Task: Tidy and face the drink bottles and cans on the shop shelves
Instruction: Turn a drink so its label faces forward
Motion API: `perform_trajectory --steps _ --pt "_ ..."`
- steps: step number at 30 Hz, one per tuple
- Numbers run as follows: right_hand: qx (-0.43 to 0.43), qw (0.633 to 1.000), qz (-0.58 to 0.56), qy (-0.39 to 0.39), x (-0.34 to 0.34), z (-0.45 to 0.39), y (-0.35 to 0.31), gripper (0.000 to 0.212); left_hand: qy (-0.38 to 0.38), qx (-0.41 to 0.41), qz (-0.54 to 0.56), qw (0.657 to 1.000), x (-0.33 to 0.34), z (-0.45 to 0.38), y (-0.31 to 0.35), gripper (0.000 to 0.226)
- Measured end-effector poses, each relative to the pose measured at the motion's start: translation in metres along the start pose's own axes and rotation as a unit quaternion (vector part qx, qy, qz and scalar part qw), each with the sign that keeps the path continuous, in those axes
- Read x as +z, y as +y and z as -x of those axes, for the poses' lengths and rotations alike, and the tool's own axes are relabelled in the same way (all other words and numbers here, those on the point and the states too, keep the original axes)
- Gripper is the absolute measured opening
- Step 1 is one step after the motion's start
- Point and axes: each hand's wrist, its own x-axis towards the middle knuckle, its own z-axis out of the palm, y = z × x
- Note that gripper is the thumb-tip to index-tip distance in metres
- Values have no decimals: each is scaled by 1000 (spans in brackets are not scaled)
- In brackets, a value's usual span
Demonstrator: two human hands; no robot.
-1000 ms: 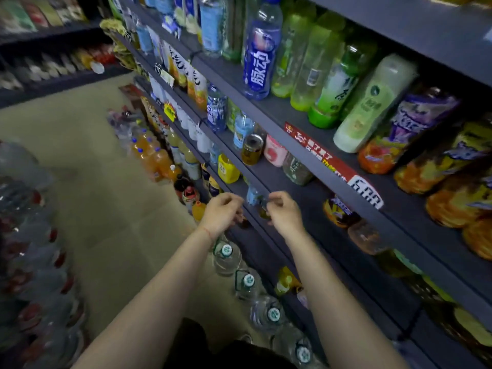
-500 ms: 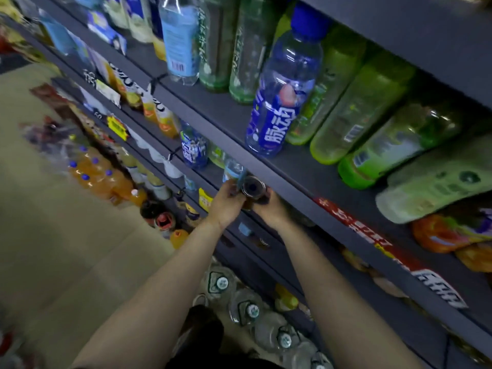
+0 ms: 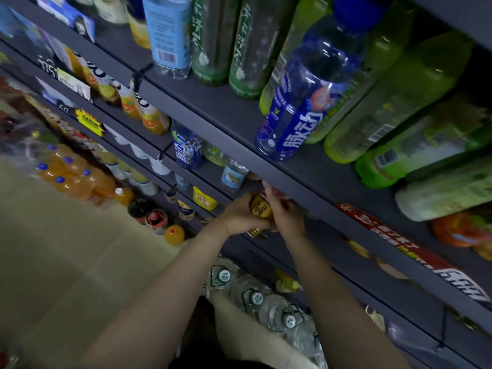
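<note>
A small can [image 3: 259,207] with a yellow-gold label and dark printed characters sits between the two hands at the front edge of the second grey shelf [image 3: 218,169]. Only part of its side shows between the fingers; its top and base are covered, and whether it rests on the shelf or is lifted cannot be told.

The left hand [image 3: 238,215] wraps the can from the left, fingers curled round its side, the wrist bent upward from a bare forearm. The right hand [image 3: 286,215] closes on the can from the right, its fingers curled over the upper part and its fingertips reaching under the lip of the shelf above. The two hands touch each other around the can.

Above the can, the upper shelf [image 3: 314,166] carries a blue-labelled bottle [image 3: 306,102] with a blue cap and white characters, tilted with the camera's lean. To the right of that bottle stand pale green bottles [image 3: 394,102]; to its left are dark green bottles [image 3: 237,43] and a light blue-labelled bottle [image 3: 169,33]. A red price strip [image 3: 391,238] runs along the upper shelf's front edge, right of the can. Left of the can on the second shelf stands a small clear bottle [image 3: 234,173] and a smaller blue-labelled bottle [image 3: 186,147]. Below the hands, large water bottles [image 3: 255,296] with white caps stand at floor level, and orange soft drink bottles [image 3: 77,177] sit far left on the beige floor [image 3: 66,262].
</note>
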Motion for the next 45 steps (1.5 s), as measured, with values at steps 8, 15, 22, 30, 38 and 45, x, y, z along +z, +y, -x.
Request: perform_trajectory --steps 8,15,22,30,38,45 --pt "45 997 -40 -47 -56 42 35 64 33 -67 386 919 68 49 9 45" --pt "-104 991 -62 -64 -151 146 70 35 124 32 385 914 179 122 66 47" --pt "-287 958 1 0 -313 264 80 28 171 126 301 930 331 205 183 53" --pt "-444 882 -45 151 -460 345 37 54 85 311 186 928 423 261 329 67" --pt "-491 833 -70 246 -509 348 9 57 24 469 75 880 434 256 377 37" --pt "-524 815 -70 237 -482 319 -66 58 107 475 77 870 362 225 400 23"
